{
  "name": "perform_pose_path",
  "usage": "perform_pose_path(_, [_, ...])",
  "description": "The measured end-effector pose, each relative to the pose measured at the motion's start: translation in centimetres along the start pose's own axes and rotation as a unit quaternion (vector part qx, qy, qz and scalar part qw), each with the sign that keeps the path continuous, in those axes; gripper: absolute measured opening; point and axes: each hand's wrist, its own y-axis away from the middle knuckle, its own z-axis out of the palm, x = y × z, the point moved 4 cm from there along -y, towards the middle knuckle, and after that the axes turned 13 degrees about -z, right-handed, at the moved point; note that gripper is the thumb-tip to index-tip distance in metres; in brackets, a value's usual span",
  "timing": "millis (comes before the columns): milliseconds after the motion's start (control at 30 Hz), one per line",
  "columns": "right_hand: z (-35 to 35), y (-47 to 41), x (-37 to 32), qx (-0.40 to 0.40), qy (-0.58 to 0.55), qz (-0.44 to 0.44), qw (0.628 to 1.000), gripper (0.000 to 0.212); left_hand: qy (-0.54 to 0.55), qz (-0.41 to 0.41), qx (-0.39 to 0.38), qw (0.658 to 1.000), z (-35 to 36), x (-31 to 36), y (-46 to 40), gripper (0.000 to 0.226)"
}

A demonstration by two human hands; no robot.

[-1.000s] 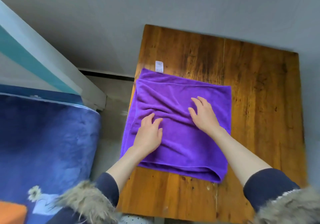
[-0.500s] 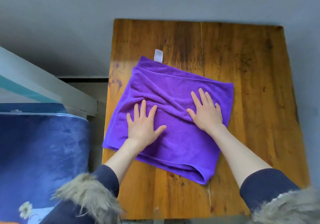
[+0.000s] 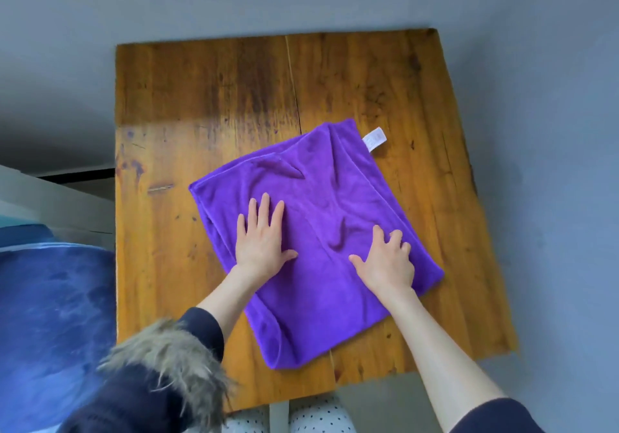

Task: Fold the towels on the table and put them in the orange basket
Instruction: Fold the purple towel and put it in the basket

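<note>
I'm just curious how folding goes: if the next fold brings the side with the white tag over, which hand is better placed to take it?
Probably the right hand: it rests on the purple towel nearer the white tag. The left hand lies flat on the opposite side, suited to pinning.

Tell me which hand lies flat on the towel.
The left hand: its fingers are straight and spread on the purple towel. The right hand has curled fingertips, nearer the towel's right edge.

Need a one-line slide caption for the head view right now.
Both hands, left flat and right slightly curled, press a folded purple towel on the wooden table.
</note>
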Motion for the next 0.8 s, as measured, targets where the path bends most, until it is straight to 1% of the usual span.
perform_pose_path(100, [0.8, 1.2, 0.9, -0.025, -0.017, -0.006, 1.000, 0.061, -0.034, 0.044, -0.027, 0.998, -0.1, -0.3, -0.1, 0.103])
perform_pose_path(200, [1.9, 1.8, 2.2, -0.089, -0.062, -0.001, 0.994, 0.050, -0.049, 0.085, -0.046, 0.994, 0.5, -0.9, 0.6, 0.103])
perform_pose_path(300, [2.8, 2.5, 3.3, -0.162, -0.042, -0.010, 0.986, 0.038, -0.052, 0.115, -0.063, 0.990, 1.2, -1.4, 1.7, 0.101])
perform_pose_path(367, [2.5, 2.4, 3.6, -0.174, -0.044, -0.019, 0.984, 0.033, -0.033, 0.121, -0.066, 0.990, 1.3, -1.4, 2.0, 0.094])
perform_pose_path(433, [1.5, 1.8, 3.8, -0.148, -0.058, -0.014, 0.987, 0.034, 0.039, 0.124, -0.039, 0.991, 0.5, -1.3, 2.2, 0.074])
perform_pose_path(500, [-0.1, 0.8, 4.1, -0.071, -0.075, -0.001, 0.995, 0.034, 0.125, 0.110, 0.039, 0.985, -1.1, -1.4, 2.0, 0.053])
perform_pose_path(533, [-1.0, 0.2, 4.1, -0.023, -0.091, -0.001, 0.996, 0.031, 0.149, 0.091, 0.081, 0.981, -1.9, -1.7, 1.8, 0.047])
perform_pose_path(600, [-2.7, -1.4, 3.7, 0.063, -0.137, -0.025, 0.988, 0.022, 0.143, 0.054, 0.147, 0.977, -3.2, -2.4, 0.7, 0.047])
perform_pose_path(633, [-3.5, -2.4, 3.3, 0.095, -0.161, -0.040, 0.982, 0.021, 0.125, 0.039, 0.166, 0.977, -3.8, -2.7, 0.0, 0.050])
perform_pose_path(667, [-4.2, -3.5, 2.8, 0.118, -0.181, -0.053, 0.975, 0.024, 0.102, 0.023, 0.170, 0.980, -4.3, -3.0, -0.8, 0.054])
perform_pose_path(733, [-5.3, -5.5, 1.8, 0.144, -0.206, -0.077, 0.965, 0.037, 0.051, 0.001, 0.148, 0.988, -4.8, -3.6, -2.5, 0.061])
perform_pose_path(800, [-6.0, -7.1, 0.7, 0.153, -0.182, -0.105, 0.966, 0.049, 0.021, 0.000, 0.133, 0.991, -5.1, -3.9, -3.7, 0.062])
